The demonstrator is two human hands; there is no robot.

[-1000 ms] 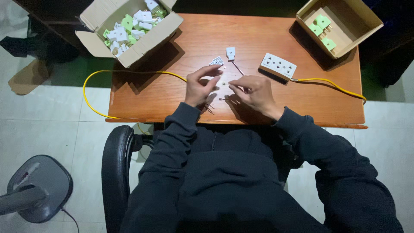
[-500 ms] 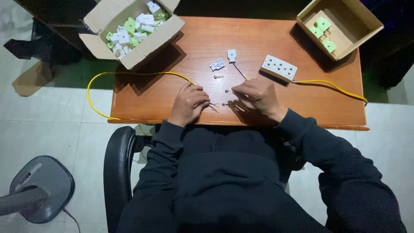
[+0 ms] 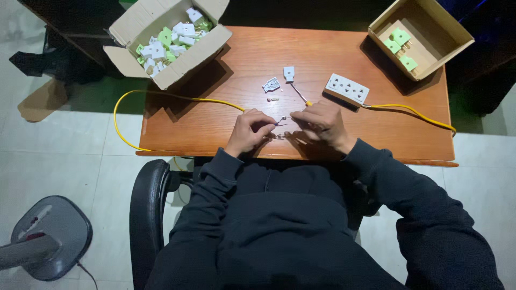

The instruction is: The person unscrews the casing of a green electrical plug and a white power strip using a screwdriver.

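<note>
At the near edge of the table [image 3: 215, 123], both hands meet over a small metal part [image 3: 281, 119]. Left hand [image 3: 250, 130]: fingers curled, tips pinched on the part's left end. Right hand [image 3: 322, 122]: fingers bent and closed toward the part's right end; whether it grips the part itself or something else cannot be told. The part lies between the two sets of fingertips, just above the table top.

Beyond the hands, well within reach: a screwdriver [image 3: 299, 94] lying at a slant, its tip toward a white plug piece [image 3: 289, 73]; a second white plug piece [image 3: 271, 85] just left of it; a tiny loose bit [image 3: 273, 99] below that. To the right, a white socket strip [image 3: 347, 89] on a yellow cable [image 3: 414, 113] that runs off the table's right side. Another yellow cable [image 3: 177, 98] loops off the left side.

Far left corner: open carton [image 3: 183, 62] filled with white and green plugs. Far right corner: second carton [image 3: 430, 51] holding a few green plugs [image 3: 400, 43].
</note>
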